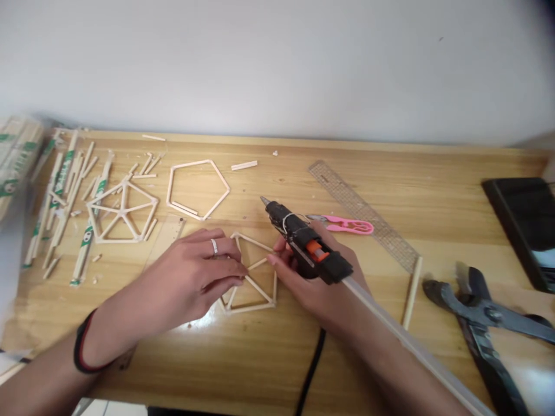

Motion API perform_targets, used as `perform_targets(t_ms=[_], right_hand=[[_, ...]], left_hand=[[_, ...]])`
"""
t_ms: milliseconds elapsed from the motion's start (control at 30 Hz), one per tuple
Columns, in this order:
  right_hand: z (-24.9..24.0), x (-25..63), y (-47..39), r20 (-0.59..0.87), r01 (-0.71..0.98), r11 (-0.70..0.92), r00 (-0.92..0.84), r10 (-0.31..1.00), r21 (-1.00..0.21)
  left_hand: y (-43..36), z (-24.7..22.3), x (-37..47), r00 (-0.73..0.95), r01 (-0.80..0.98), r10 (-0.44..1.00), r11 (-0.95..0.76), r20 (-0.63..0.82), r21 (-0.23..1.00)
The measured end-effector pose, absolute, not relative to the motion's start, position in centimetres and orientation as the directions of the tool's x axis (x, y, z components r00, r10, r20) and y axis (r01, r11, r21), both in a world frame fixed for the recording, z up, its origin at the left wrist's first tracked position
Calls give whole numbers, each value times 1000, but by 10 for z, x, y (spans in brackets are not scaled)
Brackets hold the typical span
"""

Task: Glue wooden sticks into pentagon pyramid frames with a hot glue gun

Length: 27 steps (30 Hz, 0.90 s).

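A pentagon frame of wooden sticks [250,309] with inner spokes lies on the table in front of me. My left hand [203,268], with a ring and a dark wristband, pinches a stick near the frame's middle; its fingers partly cover the left side. My right hand [310,283] holds a black hot glue gun [306,240] across the palm, nozzle pointing up and left. Its thumb and forefinger also touch the right end of a spoke [259,264]. The gun's trigger is hidden by the hand.
Left stand a spoked pentagon [122,215], loose sticks and wrapped chopsticks [89,234]. A plain pentagon [217,203] lies behind my left hand. A ruler [359,214], pink snips [349,225], pliers-like cutters [492,315] and a black device [520,225] lie right. A black cable [313,370] runs frontward.
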State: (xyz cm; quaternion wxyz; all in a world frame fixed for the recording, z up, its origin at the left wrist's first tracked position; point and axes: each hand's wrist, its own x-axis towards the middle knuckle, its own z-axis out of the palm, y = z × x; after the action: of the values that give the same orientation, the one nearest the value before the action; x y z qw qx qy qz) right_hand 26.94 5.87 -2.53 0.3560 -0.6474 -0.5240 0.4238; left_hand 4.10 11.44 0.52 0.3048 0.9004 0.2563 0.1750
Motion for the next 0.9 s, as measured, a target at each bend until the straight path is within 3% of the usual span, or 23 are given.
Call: perform_targets(t_ms=[633, 900], right_hand=[[-19, 265, 61, -185, 401, -206, 90, 979, -893], [-21, 267, 60, -200, 386, -215, 78, 977, -897]], left_hand=[[114, 5, 40, 812, 321, 556, -681, 179, 659], [113, 3, 41, 798, 382, 588, -668, 137, 639]])
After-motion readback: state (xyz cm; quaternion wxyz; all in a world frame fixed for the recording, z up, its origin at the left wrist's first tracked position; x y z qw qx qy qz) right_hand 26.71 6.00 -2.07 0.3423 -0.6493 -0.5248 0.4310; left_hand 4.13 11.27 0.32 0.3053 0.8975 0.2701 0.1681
